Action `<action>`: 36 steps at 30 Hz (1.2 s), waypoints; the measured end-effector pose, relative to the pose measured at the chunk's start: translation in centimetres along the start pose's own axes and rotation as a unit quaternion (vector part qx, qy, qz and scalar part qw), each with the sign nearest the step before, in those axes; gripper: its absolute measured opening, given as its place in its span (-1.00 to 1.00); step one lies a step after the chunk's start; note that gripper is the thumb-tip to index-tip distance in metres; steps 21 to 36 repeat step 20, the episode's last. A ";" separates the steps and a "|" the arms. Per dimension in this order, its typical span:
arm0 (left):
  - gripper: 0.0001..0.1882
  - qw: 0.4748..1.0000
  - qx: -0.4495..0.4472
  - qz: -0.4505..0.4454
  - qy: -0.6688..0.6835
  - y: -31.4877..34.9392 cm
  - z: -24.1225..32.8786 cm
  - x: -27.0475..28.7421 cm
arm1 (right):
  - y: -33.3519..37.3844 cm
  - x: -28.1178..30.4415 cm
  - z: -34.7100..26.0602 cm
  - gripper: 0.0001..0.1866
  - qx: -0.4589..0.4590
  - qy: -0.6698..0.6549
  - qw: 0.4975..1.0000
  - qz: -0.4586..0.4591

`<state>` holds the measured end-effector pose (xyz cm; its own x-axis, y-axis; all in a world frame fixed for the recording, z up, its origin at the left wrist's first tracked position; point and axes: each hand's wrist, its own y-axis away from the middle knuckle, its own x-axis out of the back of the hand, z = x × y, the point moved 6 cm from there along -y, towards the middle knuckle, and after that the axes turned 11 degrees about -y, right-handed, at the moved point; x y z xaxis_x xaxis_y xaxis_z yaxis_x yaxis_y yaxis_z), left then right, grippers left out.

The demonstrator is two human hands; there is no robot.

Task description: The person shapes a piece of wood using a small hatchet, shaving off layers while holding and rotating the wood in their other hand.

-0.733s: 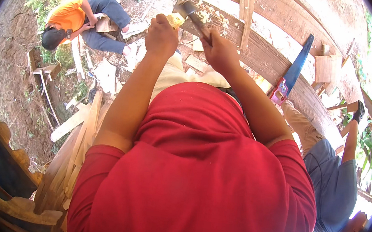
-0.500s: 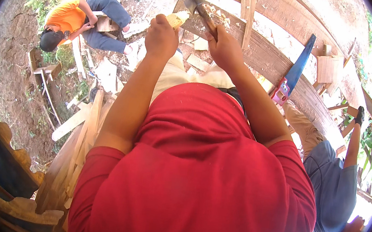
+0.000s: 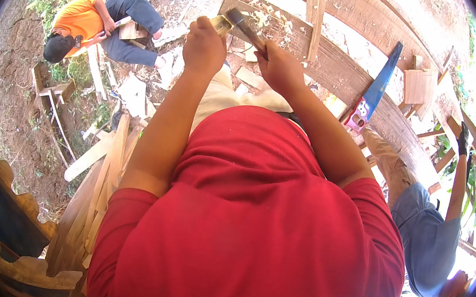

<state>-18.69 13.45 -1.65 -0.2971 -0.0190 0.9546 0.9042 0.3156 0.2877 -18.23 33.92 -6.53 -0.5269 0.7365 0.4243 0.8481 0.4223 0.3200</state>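
Closest to the camera is the person's red shirt point(image 3: 253, 225), with both bare forearms reaching up and away from it. The left hand point(image 3: 205, 46) has its grip clamped on a short pale piece of wood point(image 3: 222, 25), which sticks out past the knuckles toward the planks. The right hand point(image 3: 281, 69) has its grip clamped on the handle of a hatchet point(image 3: 245, 27), whose dark head lies right against the end of the piece of wood, just beside the left hand. Beyond the hands runs a broad curved plank point(image 3: 339, 72) scattered with pale wood chips point(image 3: 269, 18). A blue handsaw point(image 3: 374, 93) leans on that plank to the right. Lower left, a stack of split slats point(image 3: 100, 192) lies on the ground. Farther off at upper left a person in an orange shirt point(image 3: 83, 19) crouches among scraps; at the right edge another person in a blue shirt point(image 3: 428, 244) reaches up with a gloved hand point(image 3: 464, 137).
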 end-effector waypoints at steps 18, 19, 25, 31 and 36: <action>-0.37 0.774 -0.038 -0.015 0.632 4.8 -11.4 6.1 | 5.9 13.4 2.8 -0.59 -0.089 -0.018 0.993 0.076; -0.35 0.725 -0.042 -0.014 0.687 5.7 -12.0 7.2 | 5.7 14.3 5.5 -0.59 -0.065 -0.014 0.994 0.087; -0.26 0.717 -0.098 -0.013 0.690 6.1 -12.9 7.7 | 5.5 15.1 8.2 -0.58 -0.041 -0.012 0.995 0.095; -0.26 0.717 -0.098 -0.013 0.690 6.1 -12.9 7.7 | 5.5 15.1 8.2 -0.58 -0.041 -0.012 0.995 0.095; -0.26 0.717 -0.098 -0.013 0.690 6.1 -12.9 7.7 | 5.5 15.1 8.2 -0.58 -0.041 -0.012 0.995 0.095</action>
